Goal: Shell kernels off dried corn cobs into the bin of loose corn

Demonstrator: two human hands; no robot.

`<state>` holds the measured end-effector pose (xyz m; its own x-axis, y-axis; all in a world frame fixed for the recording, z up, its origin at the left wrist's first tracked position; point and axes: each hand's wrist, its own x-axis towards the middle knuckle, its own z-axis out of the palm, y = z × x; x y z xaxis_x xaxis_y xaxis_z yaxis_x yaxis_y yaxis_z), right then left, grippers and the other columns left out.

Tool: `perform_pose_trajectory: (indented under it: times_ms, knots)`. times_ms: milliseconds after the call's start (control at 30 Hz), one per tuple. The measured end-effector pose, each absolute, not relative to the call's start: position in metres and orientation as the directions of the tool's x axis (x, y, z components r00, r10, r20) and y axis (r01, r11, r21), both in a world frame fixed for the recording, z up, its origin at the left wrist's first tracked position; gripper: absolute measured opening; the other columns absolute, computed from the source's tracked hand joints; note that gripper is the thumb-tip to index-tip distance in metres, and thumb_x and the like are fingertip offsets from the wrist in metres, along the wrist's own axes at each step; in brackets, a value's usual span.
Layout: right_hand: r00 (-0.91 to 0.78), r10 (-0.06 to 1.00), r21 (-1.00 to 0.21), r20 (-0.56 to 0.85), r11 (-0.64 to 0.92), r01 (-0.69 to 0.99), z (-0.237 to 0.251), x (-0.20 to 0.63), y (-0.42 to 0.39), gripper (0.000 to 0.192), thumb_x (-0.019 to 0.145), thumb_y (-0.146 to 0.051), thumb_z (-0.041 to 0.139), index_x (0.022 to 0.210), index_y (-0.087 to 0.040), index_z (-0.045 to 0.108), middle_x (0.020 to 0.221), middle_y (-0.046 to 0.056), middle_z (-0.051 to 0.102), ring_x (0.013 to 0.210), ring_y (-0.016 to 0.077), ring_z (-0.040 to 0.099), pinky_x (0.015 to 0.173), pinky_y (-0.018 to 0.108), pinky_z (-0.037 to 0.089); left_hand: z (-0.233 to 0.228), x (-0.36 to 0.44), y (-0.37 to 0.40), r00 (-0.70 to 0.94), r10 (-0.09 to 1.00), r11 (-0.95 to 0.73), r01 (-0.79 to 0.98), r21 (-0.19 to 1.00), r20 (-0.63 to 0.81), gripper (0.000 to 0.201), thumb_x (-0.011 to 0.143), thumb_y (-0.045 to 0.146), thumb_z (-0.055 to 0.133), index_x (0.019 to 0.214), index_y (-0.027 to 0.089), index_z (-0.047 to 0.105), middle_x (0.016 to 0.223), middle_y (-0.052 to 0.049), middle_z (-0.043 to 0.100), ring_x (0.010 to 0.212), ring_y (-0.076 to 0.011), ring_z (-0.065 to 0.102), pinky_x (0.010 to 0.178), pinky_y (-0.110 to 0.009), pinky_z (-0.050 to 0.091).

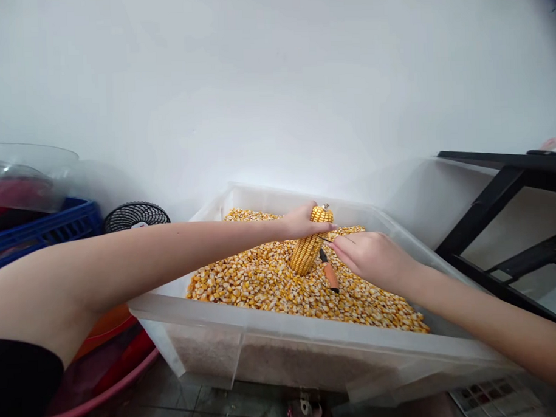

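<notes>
My left hand [306,222] is wrapped round the upper part of a corn cob [306,255], which leans with its lower end on loose kernels. Yellow kernels cover the cob in rows. Closed by the cob's right side, my right hand [368,254] grips a thin dark metal tool [327,238] whose tip touches or nearly touches the cob; its handle is hidden in my fingers. Below lies another tool with an orange-brown handle and black end [330,275], on the corn kernels [257,282]. A translucent plastic bin [282,321] holds the kernels.
A white wall [274,99] rises behind the bin. To the left are a blue crate [44,232], a black round fan grille [136,214] and a pink basin [106,391]. A black frame [483,207] stands at right. A foot [307,411] shows on the tiled floor below.
</notes>
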<state>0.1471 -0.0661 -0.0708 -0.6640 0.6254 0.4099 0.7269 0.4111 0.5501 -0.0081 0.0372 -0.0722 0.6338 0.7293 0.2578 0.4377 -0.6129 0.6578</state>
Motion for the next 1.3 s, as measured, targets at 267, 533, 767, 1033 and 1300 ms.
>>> perform_pose_trajectory:
  times_ms: [267,533,767,1033,1300]
  knots:
    - [-0.625,0.68,0.533,0.384,0.39,0.751,-0.074,0.15,-0.07,0.02,0.083,-0.018,0.041,0.067,-0.016,0.053,0.061,0.002,0.058,0.058,0.0132,0.052,0.054,0.027,0.025,-0.071,-0.01,0.037,0.629,0.728,-0.617,0.431,0.658,0.271,0.058,0.061,0.062,0.054,0.099,0.02,0.044,0.088,-0.002,0.061,0.078,-0.0171,0.057,0.061,-0.025,0.043]
    - [-0.567,0.75,0.571,0.341,0.314,0.759,-0.07,0.139,-0.068,0.021,0.084,-0.018,0.039,0.068,-0.015,0.052,0.063,0.004,0.06,0.058,0.0142,0.054,0.05,0.027,0.022,-0.074,-0.009,0.039,0.591,0.752,-0.617,0.475,0.627,0.292,0.058,0.06,0.064,0.053,0.098,0.02,0.044,0.088,-0.002,0.061,0.078,-0.018,0.057,0.062,-0.026,0.042]
    - [-0.464,0.866,0.599,0.187,0.274,0.753,-0.063,0.108,-0.07,0.011,0.067,-0.008,0.053,0.078,-0.011,0.054,0.063,0.007,0.061,0.062,0.0176,0.059,0.047,0.027,0.025,-0.072,-0.014,0.039,0.474,0.838,-0.523,0.558,0.645,0.27,0.061,0.059,0.063,0.055,0.1,0.02,0.044,0.093,-0.005,0.061,0.082,-0.02,0.057,0.064,-0.027,0.042]
    - [-0.382,0.902,0.516,0.202,0.233,0.824,-0.049,0.109,-0.065,0.018,0.082,-0.017,0.038,0.082,-0.013,0.056,0.068,0.009,0.063,0.063,0.0182,0.06,0.05,0.025,0.033,-0.069,-0.015,0.029,0.422,0.858,-0.5,0.554,0.666,0.293,0.052,0.061,0.056,0.057,0.095,0.018,0.045,0.088,-0.005,0.061,0.077,-0.0198,0.057,0.059,-0.027,0.041]
    - [-0.515,0.843,0.616,0.159,0.323,0.719,-0.065,0.113,-0.068,0.017,0.074,-0.005,0.043,0.087,-0.01,0.053,0.077,0.013,0.062,0.073,0.0222,0.061,0.057,0.028,0.04,-0.071,-0.015,0.029,0.404,0.857,-0.51,0.575,0.64,0.321,0.055,0.059,0.06,0.057,0.094,0.019,0.044,0.087,-0.005,0.061,0.076,-0.0193,0.057,0.059,-0.027,0.041]
